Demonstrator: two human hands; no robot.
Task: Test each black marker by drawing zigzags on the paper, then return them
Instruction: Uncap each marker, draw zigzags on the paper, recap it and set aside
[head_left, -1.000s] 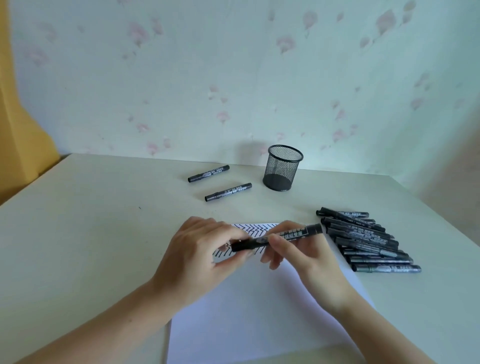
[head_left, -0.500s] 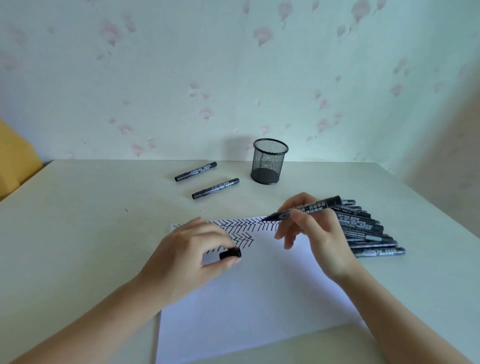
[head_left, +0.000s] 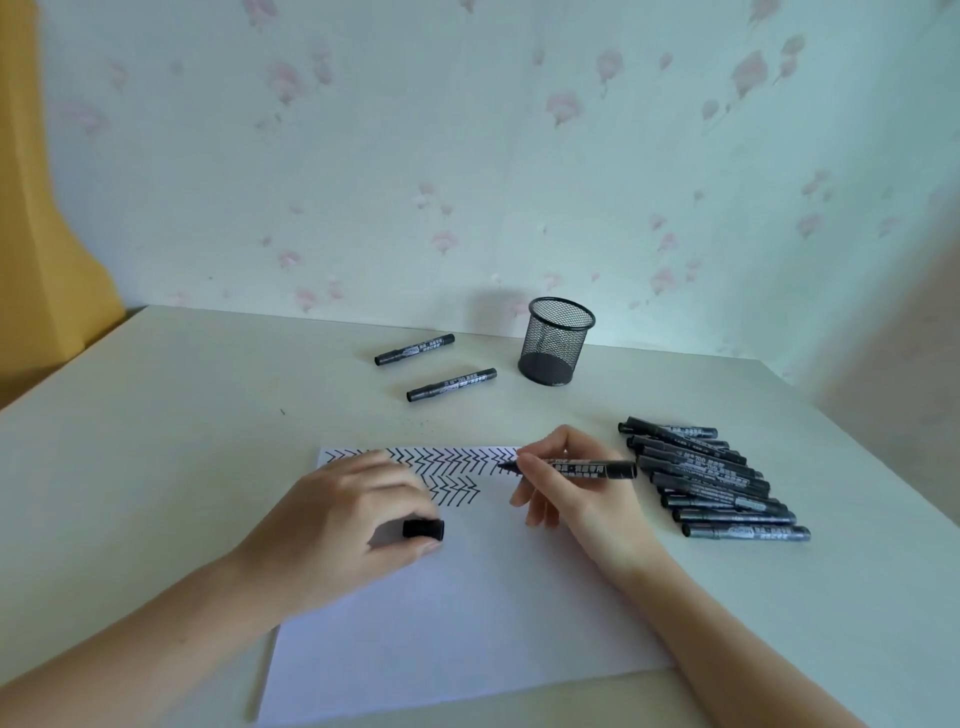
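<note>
An uncapped marker (head_left: 582, 469) was held in the right hand (head_left: 576, 493), pinched between thumb and fingers near its front end, with the tip at or just above the upper right part of the paper (head_left: 467, 613); contact could not be told for certain. The cap (head_left: 423, 528) was pinched between thumb and forefinger of the left hand (head_left: 343, 525), which lay over the left part of the sheet, apparently resting on it.

Rows of zigzags (head_left: 447, 467) were already drawn along the top edge, with a shorter second row beneath. A pile of markers (head_left: 711, 483) lay just to the right of the paper, two more markers (head_left: 451, 384) lay apart toward the back of the table (head_left: 156, 441), and a mesh cup (head_left: 556, 340) stood near the wall.

The step in hand was judged to be the drawing of a test zigzag. It would be done well if the sheet were kept pinned by the left hand, the tip set down on a blank patch beside the existing strokes, and light, even pressure used so that a faint or dry line could be recognised. The cap should be kept ready for closing the marker straight afterwards.
</note>
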